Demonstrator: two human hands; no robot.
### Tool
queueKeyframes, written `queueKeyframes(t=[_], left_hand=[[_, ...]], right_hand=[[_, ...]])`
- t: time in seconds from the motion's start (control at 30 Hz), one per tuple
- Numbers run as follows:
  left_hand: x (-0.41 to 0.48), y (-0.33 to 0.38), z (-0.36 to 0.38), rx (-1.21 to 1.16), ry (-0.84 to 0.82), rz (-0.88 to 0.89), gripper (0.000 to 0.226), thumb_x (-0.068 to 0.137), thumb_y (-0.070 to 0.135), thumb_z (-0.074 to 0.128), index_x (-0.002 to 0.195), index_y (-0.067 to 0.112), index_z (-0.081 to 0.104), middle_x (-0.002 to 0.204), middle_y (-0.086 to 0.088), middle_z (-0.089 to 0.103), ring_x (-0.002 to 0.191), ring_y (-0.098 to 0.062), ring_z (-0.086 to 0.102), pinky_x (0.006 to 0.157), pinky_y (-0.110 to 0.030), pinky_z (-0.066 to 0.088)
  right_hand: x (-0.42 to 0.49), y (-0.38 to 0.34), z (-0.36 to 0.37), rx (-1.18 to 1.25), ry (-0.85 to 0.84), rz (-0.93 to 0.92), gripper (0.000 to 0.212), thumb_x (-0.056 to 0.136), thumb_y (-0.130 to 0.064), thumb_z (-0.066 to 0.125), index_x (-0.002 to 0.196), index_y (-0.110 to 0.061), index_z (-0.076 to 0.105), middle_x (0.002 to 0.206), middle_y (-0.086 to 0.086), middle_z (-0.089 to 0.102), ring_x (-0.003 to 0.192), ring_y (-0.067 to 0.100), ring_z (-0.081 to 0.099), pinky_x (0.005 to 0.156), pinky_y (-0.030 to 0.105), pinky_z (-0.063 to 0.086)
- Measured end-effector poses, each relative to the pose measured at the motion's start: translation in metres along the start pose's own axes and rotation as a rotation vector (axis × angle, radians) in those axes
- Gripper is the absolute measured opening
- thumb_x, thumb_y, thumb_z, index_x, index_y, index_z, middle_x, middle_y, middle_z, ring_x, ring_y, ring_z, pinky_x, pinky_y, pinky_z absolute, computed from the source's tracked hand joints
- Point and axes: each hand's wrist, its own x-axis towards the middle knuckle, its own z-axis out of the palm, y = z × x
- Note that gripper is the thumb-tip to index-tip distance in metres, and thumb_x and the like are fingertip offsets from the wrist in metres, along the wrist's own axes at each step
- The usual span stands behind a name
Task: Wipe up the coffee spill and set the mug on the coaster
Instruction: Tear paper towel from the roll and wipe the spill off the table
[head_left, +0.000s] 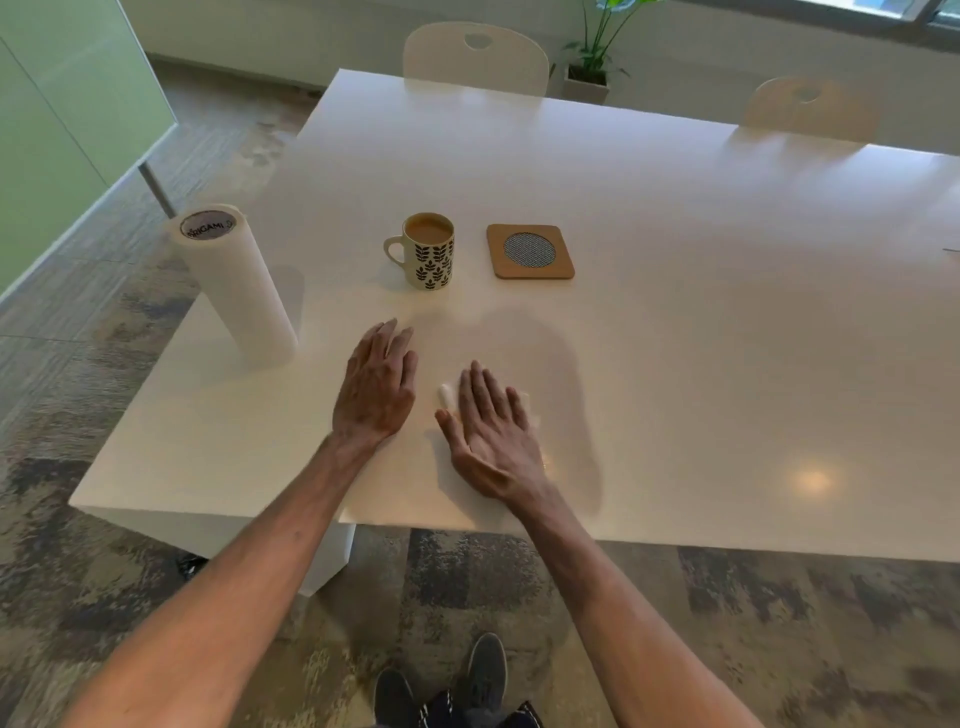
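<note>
A cream mug (429, 252) with black leaf prints, full of milky coffee, stands on the white table (675, 322). Just to its right lies a square cork coaster (530, 251) with a grey mesh disc. My right hand (493, 436) lies flat with fingers together on a white paper towel (445, 395), pressing it onto the table near the front edge. Only bits of the towel show around the fingers. My left hand (378, 387) hovers flat and empty beside it, fingers stretched toward the mug. No coffee stain is plain to see on the table.
An upright roll of paper towels (236, 286) stands at the table's left corner. Two white chairs (475, 57) sit at the far side, with a potted plant (592, 57) behind. My shoes (441, 686) are on the patterned carpet below.
</note>
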Motion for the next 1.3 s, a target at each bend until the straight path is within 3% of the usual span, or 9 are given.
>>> queueKeyframes(t=[0.1,0.23,0.37,0.57,0.7,0.8,0.97,1.07,1.3], left_hand=[[-0.002,-0.002,0.000,0.020,-0.011,-0.003,0.050,0.115,0.033,0.038,0.161,0.015,0.047,0.172,-0.011,0.040,0.160,-0.030,0.033,0.133,-0.046,0.027],[-0.004,-0.001,0.001,0.022,-0.013,0.006,0.050,0.115,0.032,0.038,0.161,0.015,0.048,0.173,-0.013,0.039,0.161,-0.031,0.032,0.134,-0.047,0.024],[-0.006,-0.004,0.004,0.003,-0.007,0.020,0.050,0.116,0.028,0.038,0.162,0.014,0.047,0.173,-0.015,0.038,0.163,-0.031,0.031,0.136,-0.046,0.020],[-0.006,-0.003,0.006,-0.012,-0.024,-0.014,0.053,0.116,0.031,0.034,0.166,0.013,0.041,0.176,-0.013,0.034,0.165,-0.028,0.027,0.137,-0.044,0.017],[-0.001,0.000,0.007,0.010,-0.032,-0.015,0.055,0.116,0.032,0.033,0.167,0.012,0.039,0.177,-0.011,0.033,0.165,-0.028,0.025,0.137,-0.044,0.017],[0.002,0.000,0.005,-0.009,-0.033,-0.033,0.054,0.116,0.032,0.033,0.166,0.014,0.041,0.176,-0.008,0.035,0.165,-0.025,0.026,0.136,-0.042,0.019],[0.003,-0.003,0.004,-0.023,-0.044,-0.039,0.054,0.116,0.034,0.031,0.166,0.016,0.041,0.176,-0.006,0.036,0.165,-0.022,0.026,0.136,-0.040,0.019],[0.001,0.000,0.004,0.011,-0.051,-0.039,0.057,0.117,0.042,0.029,0.168,0.018,0.040,0.177,-0.006,0.034,0.166,-0.022,0.025,0.136,-0.042,0.018],[-0.024,0.008,0.007,0.120,-0.102,-0.043,0.065,0.116,0.050,0.017,0.175,0.022,0.017,0.183,-0.002,0.012,0.170,-0.018,0.007,0.138,-0.043,0.005]], right_hand=[[-0.021,0.002,0.009,-0.013,0.015,-0.027,0.069,0.113,-0.054,0.006,0.169,-0.024,-0.022,0.176,-0.009,-0.033,0.162,0.005,-0.030,0.137,0.044,-0.012],[-0.052,0.026,0.014,-0.044,0.054,0.035,0.067,0.113,-0.055,0.002,0.168,-0.028,-0.026,0.174,-0.013,-0.037,0.160,0.003,-0.033,0.133,0.040,-0.018],[-0.065,0.069,0.000,-0.077,0.049,0.198,0.066,0.112,-0.054,-0.003,0.167,-0.027,-0.028,0.173,-0.008,-0.039,0.161,0.009,-0.032,0.134,0.045,-0.017],[-0.029,0.092,-0.023,-0.018,0.087,0.331,0.066,0.115,-0.049,0.004,0.170,-0.022,-0.020,0.176,-0.007,-0.033,0.163,0.009,-0.027,0.135,0.046,-0.016],[0.022,0.069,-0.033,0.036,0.063,0.283,0.068,0.114,-0.048,0.009,0.172,-0.021,-0.015,0.178,-0.006,-0.027,0.165,0.010,-0.022,0.135,0.047,-0.014],[0.047,0.029,-0.026,0.024,0.015,0.136,0.068,0.114,-0.048,0.009,0.172,-0.020,-0.015,0.178,-0.003,-0.027,0.166,0.014,-0.021,0.136,0.048,-0.013],[0.017,-0.011,0.006,-0.020,-0.009,-0.103,0.069,0.115,-0.051,0.008,0.172,-0.021,-0.015,0.179,-0.002,-0.026,0.165,0.013,-0.023,0.135,0.047,-0.015],[-0.012,-0.008,0.015,-0.052,0.000,-0.133,0.069,0.115,-0.051,0.011,0.172,-0.021,-0.014,0.180,-0.002,-0.023,0.166,0.012,-0.022,0.136,0.047,-0.012],[-0.059,0.018,0.016,-0.059,0.039,-0.107,0.069,0.114,-0.051,0.009,0.172,-0.023,-0.016,0.179,-0.006,-0.027,0.164,0.008,-0.026,0.136,0.045,-0.015]])
